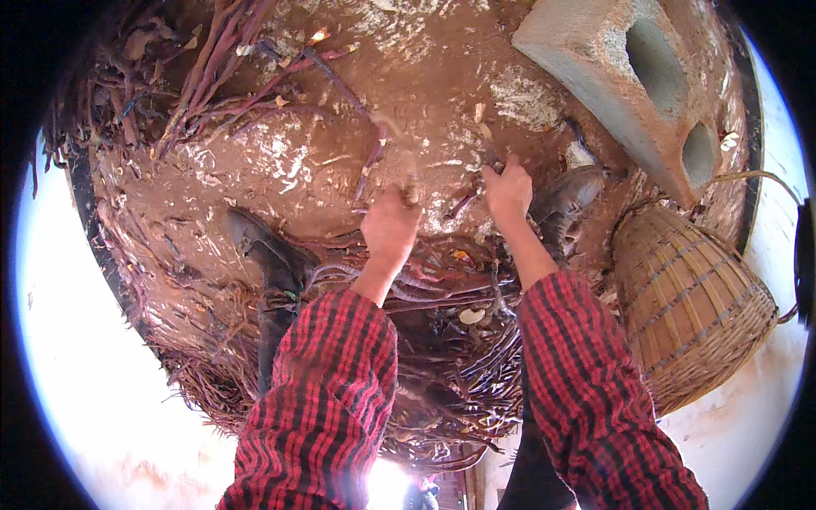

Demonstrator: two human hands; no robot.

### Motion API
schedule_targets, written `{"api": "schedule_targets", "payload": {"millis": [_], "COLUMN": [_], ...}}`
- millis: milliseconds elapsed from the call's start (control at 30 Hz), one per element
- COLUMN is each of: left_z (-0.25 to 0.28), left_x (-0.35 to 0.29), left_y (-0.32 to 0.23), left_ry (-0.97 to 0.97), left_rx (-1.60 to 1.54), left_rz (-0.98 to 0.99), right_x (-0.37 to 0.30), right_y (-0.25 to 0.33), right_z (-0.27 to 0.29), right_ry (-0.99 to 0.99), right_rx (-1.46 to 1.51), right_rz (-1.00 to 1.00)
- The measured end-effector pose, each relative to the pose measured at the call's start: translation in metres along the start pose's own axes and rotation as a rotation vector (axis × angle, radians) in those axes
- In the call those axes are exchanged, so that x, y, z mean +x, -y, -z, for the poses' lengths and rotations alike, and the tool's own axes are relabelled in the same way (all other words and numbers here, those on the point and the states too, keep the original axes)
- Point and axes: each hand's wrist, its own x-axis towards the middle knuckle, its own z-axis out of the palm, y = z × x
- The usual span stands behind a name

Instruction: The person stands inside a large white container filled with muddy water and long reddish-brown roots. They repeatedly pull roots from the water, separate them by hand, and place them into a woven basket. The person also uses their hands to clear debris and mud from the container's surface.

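Observation:
My left hand (393, 225) is closed above the brown ground, around the lower end of a thin, reddish-brown root or stem (342, 82) that runs up and left; motion smears the part by my fingers. To its right, my right hand (510, 194) is closed, with the thumb and finger pressed together. Something small and dark shows at its fingertips, too little to name. A short purple-brown root piece (461, 206) lies between my hands. Below them, a heap of long reddish stems (425, 289) lies between my dark shoes, the left (255, 236) and the right (571, 200).
A concrete block (586, 72) with large holes rests at the upper right. Below it, a woven basket (680, 297) lies tilted. Another pile of reddish stems (204, 76) spreads at the upper left. White flakes and bits litter the ground.

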Motion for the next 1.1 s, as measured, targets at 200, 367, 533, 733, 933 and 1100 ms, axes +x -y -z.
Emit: {"api": "schedule_targets", "payload": {"millis": [200,367,533,733,933,1100], "left_z": [0.017,0.013,0.017,0.005,0.001,0.003], "left_x": [-0.003,-0.012,-0.031,-0.013,-0.008,-0.034], "left_y": [0.028,0.085,0.105,0.08,0.069,0.088], "left_ry": [-0.02,-0.323,-0.271,-0.215,-0.117,-0.251], "left_rx": [0.093,0.075,0.179,-0.04,-0.061,0.055], "left_rz": [0.192,0.21,0.023,0.273,0.273,0.223], "right_x": [-0.031,-0.039,-0.069,-0.056,-0.04,-0.097], "right_y": [0.016,0.02,0.015,-0.035,-0.018,0.017], "right_z": [-0.014,-0.029,-0.052,-0.087,-0.089,-0.059], "right_ry": [0.072,0.075,-0.112,-0.055,0.073,0.682], "right_rx": [-0.008,-0.007,0.377,0.441,0.399,0.69], "right_rz": [-0.04,0.021,-0.081,-0.505,-0.624,-0.281]}}
